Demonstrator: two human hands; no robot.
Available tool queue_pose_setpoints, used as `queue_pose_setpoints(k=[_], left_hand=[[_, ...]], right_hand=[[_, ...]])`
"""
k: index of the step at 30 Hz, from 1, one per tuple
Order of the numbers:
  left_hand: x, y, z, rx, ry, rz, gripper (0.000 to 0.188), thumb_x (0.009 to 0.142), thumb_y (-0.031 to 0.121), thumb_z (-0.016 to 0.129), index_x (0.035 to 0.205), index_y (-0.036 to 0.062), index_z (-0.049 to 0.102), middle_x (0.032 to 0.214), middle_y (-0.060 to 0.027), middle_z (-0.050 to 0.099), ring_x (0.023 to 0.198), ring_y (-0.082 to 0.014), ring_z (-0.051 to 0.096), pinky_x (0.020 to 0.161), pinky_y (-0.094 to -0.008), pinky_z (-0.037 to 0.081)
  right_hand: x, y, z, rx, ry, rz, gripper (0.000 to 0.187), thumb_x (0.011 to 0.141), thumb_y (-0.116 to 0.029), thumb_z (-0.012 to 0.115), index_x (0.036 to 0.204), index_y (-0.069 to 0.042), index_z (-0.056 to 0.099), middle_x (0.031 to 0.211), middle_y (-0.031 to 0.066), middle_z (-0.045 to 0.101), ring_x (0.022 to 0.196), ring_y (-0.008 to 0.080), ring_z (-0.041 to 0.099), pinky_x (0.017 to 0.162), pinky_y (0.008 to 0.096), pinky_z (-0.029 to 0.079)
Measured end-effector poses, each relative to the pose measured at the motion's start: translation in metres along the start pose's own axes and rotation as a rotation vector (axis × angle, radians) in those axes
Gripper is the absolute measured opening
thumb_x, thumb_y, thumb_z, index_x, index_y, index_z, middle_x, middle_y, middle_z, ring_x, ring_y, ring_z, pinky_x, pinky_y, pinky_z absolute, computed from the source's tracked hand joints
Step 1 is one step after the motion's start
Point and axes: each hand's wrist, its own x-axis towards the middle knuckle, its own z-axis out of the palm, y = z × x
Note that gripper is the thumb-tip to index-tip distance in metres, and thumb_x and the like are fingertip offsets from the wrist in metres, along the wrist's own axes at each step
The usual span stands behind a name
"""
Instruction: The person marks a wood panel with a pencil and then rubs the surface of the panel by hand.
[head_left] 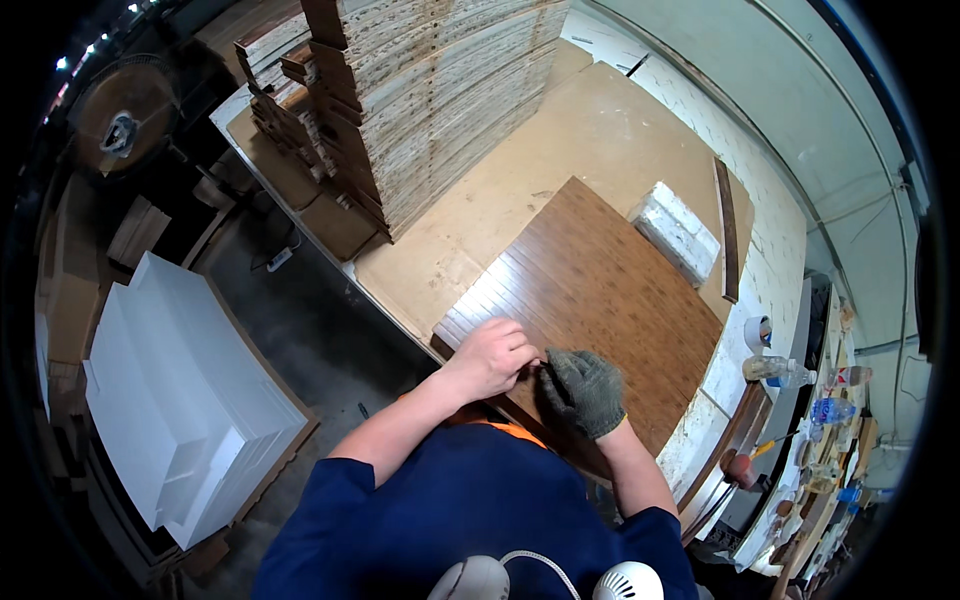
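A brown wood-grain panel (pixel 620 300) lies flat on the worktable in front of me, its near edge close to my body. My left hand (pixel 490 360) is bare and rests over that near edge, fingers curled and pinched together. Beside it, my right hand (pixel 584 390) wears a dark grey-green work glove, and its fingers are bent too. The fingertips of both hands meet at the panel's edge. Whatever they pinch there is too small and too covered to make out.
A tall stack of panels (pixel 450 110) stands at the table's far left. Right of the panel lie a white wrapped block (pixel 675 232) and a dark strip (pixel 726 230). A tape roll (pixel 758 332) and bottles (pixel 765 368) sit farther right. White boards (pixel 190 370) are piled at left.
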Motion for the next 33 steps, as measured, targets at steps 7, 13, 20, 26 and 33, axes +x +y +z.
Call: queue_pose_setpoints(k=[7,13,20,26,33], left_hand=[[-0.013,0.006,-0.025,-0.049,0.46,-0.425,0.009,0.076,0.006,0.067,0.082,0.0054,0.061,0.08,-0.0063,0.06,0.074,-0.0191,0.058,0.069,-0.0294,0.048],[-0.099,0.006,-0.002,-0.965,0.606,-1.183,0.013,0.093,0.012,0.054,0.093,0.0,0.053,0.08,-0.0031,0.059,0.068,-0.0064,0.055,0.062,-0.0215,0.048],[-0.108,0.006,0.046,-1.146,0.205,-1.168,0.018,0.095,0.015,0.05,0.097,-0.0009,0.041,0.077,-0.0105,0.062,0.068,-0.0147,0.062,0.064,-0.0267,0.051],[-0.111,0.004,0.053,-1.128,0.204,-1.176,0.022,0.093,0.015,0.052,0.096,-0.0027,0.039,0.08,-0.0122,0.061,0.068,-0.0169,0.064,0.063,-0.0293,0.052],[-0.112,0.003,0.051,-1.068,0.152,-1.183,0.026,0.093,0.017,0.053,0.096,-0.0045,0.039,0.082,-0.0156,0.06,0.072,-0.0238,0.066,0.065,-0.0355,0.052]], right_hand=[[0.047,0.008,0.001,-0.188,-0.362,-0.017,0.026,0.077,-0.022,0.061,0.101,-0.011,0.058,0.07,0.0096,0.06,0.065,0.0277,0.059,0.052,0.0415,0.045],[0.122,0.113,0.009,-0.162,-0.148,0.262,0.03,0.081,-0.015,0.054,0.11,-0.012,0.059,0.084,0.0116,0.064,0.078,0.0306,0.062,0.07,0.0409,0.049],[0.206,0.194,0.034,-0.37,-0.343,0.266,0.028,0.085,-0.019,0.049,0.112,-0.016,0.056,0.1,0.0169,0.063,0.093,0.0361,0.06,0.079,0.0461,0.047],[0.225,0.215,0.042,-0.423,-0.458,0.216,0.032,0.085,-0.016,0.05,0.116,-0.014,0.057,0.105,0.0168,0.063,0.097,0.0362,0.059,0.082,0.0449,0.047],[0.23,0.215,0.048,-0.424,-0.486,0.205,0.031,0.087,-0.021,0.048,0.116,-0.016,0.057,0.103,0.0168,0.063,0.096,0.0361,0.059,0.08,0.0457,0.047]])
